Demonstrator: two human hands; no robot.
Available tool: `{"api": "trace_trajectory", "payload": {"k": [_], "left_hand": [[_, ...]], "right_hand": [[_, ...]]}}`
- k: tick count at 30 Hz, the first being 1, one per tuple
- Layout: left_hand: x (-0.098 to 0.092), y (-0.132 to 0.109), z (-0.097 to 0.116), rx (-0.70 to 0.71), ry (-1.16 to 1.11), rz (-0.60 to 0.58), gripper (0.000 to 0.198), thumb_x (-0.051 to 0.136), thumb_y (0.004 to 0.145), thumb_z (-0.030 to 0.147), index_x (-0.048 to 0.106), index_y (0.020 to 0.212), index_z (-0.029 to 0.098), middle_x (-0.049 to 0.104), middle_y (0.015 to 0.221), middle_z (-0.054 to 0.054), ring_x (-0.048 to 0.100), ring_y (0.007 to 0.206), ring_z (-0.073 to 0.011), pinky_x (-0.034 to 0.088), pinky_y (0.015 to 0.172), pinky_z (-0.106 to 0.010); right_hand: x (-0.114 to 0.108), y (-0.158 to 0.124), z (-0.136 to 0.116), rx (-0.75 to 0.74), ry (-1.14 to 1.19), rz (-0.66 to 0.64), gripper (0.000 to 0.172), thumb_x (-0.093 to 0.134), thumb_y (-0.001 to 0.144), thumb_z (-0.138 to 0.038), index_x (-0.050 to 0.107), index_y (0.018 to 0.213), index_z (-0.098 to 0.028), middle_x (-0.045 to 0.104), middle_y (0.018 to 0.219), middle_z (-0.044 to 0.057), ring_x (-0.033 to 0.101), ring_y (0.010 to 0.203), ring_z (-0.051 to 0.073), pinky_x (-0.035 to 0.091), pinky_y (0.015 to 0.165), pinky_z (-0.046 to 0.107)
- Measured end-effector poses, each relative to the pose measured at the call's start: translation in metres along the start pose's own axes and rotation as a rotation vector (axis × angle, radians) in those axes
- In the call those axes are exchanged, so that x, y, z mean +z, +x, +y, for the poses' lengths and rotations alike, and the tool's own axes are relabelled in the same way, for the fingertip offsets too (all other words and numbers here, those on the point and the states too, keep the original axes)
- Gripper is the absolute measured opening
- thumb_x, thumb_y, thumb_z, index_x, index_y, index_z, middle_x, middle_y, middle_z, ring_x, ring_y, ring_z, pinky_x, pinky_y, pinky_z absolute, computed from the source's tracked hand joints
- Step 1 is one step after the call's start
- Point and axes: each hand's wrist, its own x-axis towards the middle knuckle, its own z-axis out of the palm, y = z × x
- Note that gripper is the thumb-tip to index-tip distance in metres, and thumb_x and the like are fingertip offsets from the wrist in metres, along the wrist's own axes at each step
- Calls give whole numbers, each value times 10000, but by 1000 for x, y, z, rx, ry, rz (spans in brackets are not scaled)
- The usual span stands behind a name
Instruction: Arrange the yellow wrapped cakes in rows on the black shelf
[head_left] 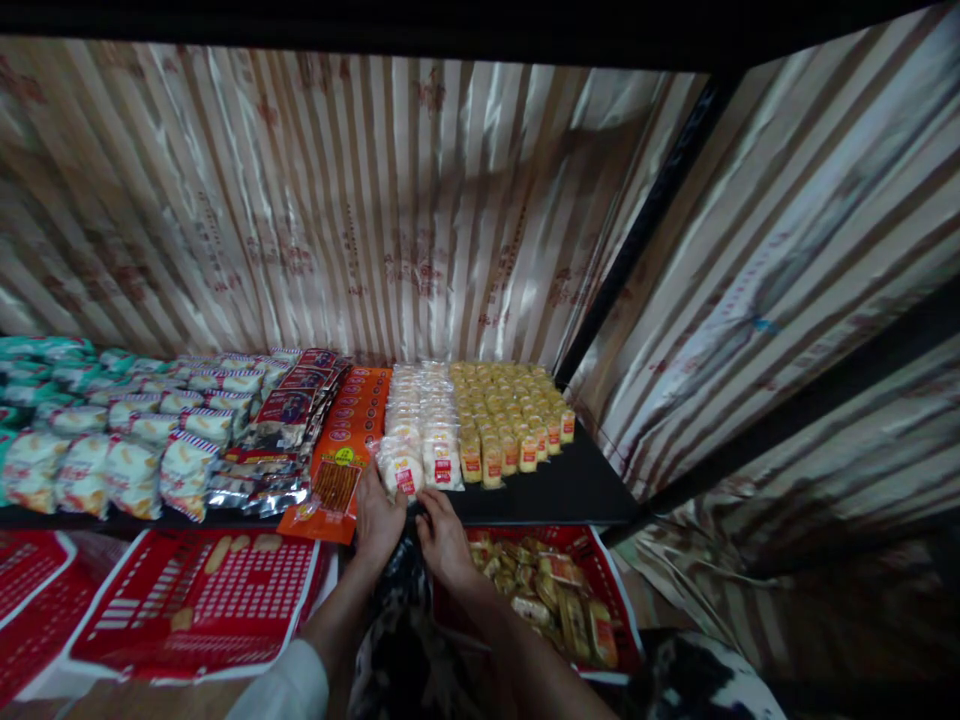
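Note:
A white round-cracker packet with a red label (403,474) stands at the front of its row on the black shelf (559,495). My left hand (379,515) is closed on the packet's left side and lower edge. My right hand (442,532) touches its lower right corner with curled fingers; whether it grips the packet is unclear. Just right of it is another row of white packets (442,455). An orange bag (337,480) lies to the left of my left hand, and yellow packets (510,420) fill the rows farther right.
Dark packets (289,420), white-blue packets (187,470) and green packets (52,350) line the left of the shelf. Below are a red basket (202,600) with a few small items and another red basket (626,625) of gold packets. A dark post (645,230) rises at the right.

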Motion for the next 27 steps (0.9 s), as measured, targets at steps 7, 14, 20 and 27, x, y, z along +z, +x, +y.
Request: {"api": "trace_trajectory", "payload": {"k": [7, 14, 20, 27], "left_hand": [[0, 13, 10, -72, -9, -64, 608, 496, 780, 249, 359, 1337, 49, 521, 1290, -210, 498, 1205, -263, 399, 1005, -394], [13, 26, -2, -18, -66, -87, 542, 478, 788, 214, 423, 1318, 119, 546, 1286, -143, 495, 1201, -260, 378, 1032, -417], [27, 14, -1, 87, -24, 113, 520, 416, 849, 231, 375, 1353, 111, 442, 1374, -171, 372, 1299, -274, 320, 1067, -483], [41, 6, -6, 155, -6, 126, 429, 324, 899, 239, 460, 1282, 105, 466, 1342, -178, 392, 1276, -269, 345, 1049, -495]], "right_hand": [[1, 1, 1, -16, 20, 20, 386, 461, 741, -91, 649, 1068, -171, 613, 1113, 114, 592, 1040, 215, 491, 944, 376], [1, -1, 4, -14, 27, 30, 400, 447, 738, -75, 644, 1069, -182, 610, 1131, 113, 581, 1064, 220, 482, 951, 387], [-1, -1, 6, -33, 22, 21, 418, 448, 725, -73, 644, 1072, -201, 622, 1119, 98, 592, 1051, 206, 491, 938, 366], [-4, 0, 5, -29, 22, 21, 432, 436, 697, -53, 654, 1047, -184, 636, 1093, 104, 602, 1033, 197, 497, 927, 347]]}}
